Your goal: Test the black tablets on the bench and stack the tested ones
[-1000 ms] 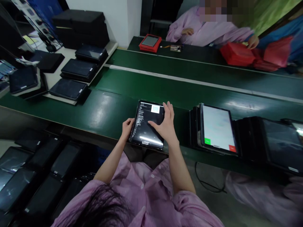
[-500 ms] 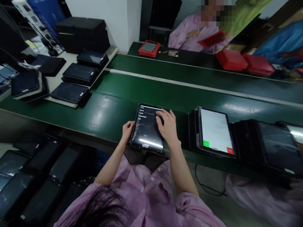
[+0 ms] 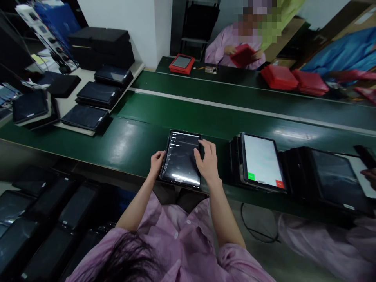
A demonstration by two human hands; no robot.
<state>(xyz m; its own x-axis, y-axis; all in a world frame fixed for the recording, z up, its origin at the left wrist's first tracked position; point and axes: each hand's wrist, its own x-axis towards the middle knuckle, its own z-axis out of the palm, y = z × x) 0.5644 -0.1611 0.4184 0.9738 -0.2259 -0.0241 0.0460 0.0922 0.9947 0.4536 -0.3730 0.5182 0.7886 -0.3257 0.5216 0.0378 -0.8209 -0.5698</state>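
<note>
A black, rectangular, glass-fronted tablet showing white menu lines [image 3: 182, 162] lies between the hands on a flat dark-green worktop [image 3: 129, 137], its long axis running away from the body; the curled left hand [image 3: 158, 162] sits at its left edge, whether gripping I cannot tell; the right hand [image 3: 208, 161], fingers loosely spread, is over its right edge, nearer the screen, which lies to that hand's left; to the right hand's right is a black-framed, white-screened tablet [image 3: 262, 158].
</note>
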